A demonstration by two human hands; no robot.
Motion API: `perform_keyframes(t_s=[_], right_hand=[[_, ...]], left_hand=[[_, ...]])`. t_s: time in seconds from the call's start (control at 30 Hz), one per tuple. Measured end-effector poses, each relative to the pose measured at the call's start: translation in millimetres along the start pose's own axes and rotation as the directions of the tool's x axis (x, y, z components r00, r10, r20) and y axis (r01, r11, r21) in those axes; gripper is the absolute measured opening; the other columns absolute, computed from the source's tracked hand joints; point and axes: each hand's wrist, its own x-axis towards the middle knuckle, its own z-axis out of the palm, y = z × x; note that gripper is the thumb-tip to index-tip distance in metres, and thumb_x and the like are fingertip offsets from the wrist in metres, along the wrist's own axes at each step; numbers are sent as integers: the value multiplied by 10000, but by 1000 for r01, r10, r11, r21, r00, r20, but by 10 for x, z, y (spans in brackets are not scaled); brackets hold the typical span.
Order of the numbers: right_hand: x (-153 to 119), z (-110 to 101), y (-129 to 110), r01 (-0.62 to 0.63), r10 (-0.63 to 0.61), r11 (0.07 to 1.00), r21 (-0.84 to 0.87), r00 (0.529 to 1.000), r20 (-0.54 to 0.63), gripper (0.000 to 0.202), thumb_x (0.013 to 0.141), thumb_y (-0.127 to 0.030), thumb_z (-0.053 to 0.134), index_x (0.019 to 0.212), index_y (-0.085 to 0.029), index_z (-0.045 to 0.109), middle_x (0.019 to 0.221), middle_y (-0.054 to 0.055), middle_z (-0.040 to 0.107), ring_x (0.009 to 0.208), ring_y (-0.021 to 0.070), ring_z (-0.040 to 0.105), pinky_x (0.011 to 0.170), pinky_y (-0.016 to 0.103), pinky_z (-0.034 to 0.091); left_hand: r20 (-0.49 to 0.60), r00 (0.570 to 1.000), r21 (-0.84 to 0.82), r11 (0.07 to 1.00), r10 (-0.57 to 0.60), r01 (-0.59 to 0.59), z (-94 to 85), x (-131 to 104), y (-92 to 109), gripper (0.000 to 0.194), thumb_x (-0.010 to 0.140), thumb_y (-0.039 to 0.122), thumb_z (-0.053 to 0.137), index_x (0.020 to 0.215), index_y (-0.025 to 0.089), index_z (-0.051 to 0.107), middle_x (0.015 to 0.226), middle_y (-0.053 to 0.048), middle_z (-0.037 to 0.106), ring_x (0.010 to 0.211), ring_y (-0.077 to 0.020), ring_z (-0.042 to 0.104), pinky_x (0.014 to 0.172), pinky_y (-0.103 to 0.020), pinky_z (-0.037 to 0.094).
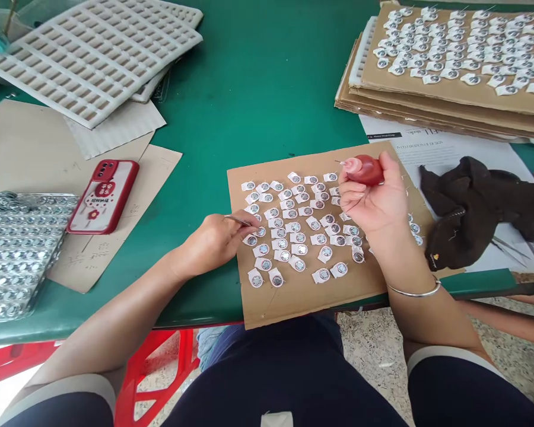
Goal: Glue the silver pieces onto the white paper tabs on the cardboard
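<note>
My left hand [216, 240] is closed on thin metal tweezers [238, 220] at the left side of a cardboard sheet [293, 302]. Its fingertips are right by the small white tagged pieces with round silver-and-dark discs [298, 237] spread in loose rows over the sheet. Raised above the sheet's right part, my right hand [376, 204] grips a small red squeeze bottle [365, 170]. The bottle's pale cap and thin needle tip point left. My right hand and forearm hide some of the pieces. Whether the tweezers pinch a piece, I cannot tell.
Stacked cardboard sheets [356, 98] with similar pieces lie at the back right, near a dark cloth [471, 201] on printed papers. White slotted trays [102, 53], a red-cased phone [103, 197] and a pack of silvery discs [22, 255] lie left. Another person's arm [507, 320] shows at right.
</note>
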Motion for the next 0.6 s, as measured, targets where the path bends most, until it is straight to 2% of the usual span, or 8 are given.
perform_keyframes(t_s=[0.1, 0.2, 0.4, 0.6], right_hand=[[-17, 36, -22, 7, -7, 993, 117, 1000, -7, 421, 789, -595, 373, 898, -257, 599, 1009, -10, 564, 547, 30, 401, 445, 218, 310], [-20, 58, -34, 5, -7, 969, 247, 1000, 6, 357, 794, -535, 418, 839, -232, 603, 950, -5, 566, 508, 12, 356, 433, 199, 323], [14, 28, -2, 16, -19, 982, 191, 1000, 13, 386, 734, -607, 480, 874, -271, 607, 910, 7, 579, 520, 55, 391, 408, 236, 323], [43, 11, 21, 22, -51, 952, 305, 995, 89, 313, 734, -560, 515, 805, -265, 592, 854, -19, 576, 495, 37, 363, 419, 236, 276]], left_hand=[[-83, 995, -90, 995, -55, 48, 27, 13, 71, 171, 909, 212, 482, 881, 171, 646, 945, -42, 709, 891, -161, 673, 746, -256, 578], [-117, 990, -129, 990, -75, 60, 125, 31, 131, 162, 906, 208, 493, 922, 173, 650, 946, -34, 709, 879, -154, 675, 768, -253, 577], [-90, 995, -56, 998, -34, 29, 286, 98, 137, 182, 905, 184, 484, 889, 147, 661, 927, -36, 712, 809, -138, 684, 731, -221, 578], [-88, 996, -39, 999, -24, 21, 287, 116, 116, 197, 916, 203, 465, 888, 151, 653, 949, -38, 706, 812, -140, 684, 699, -214, 577]])
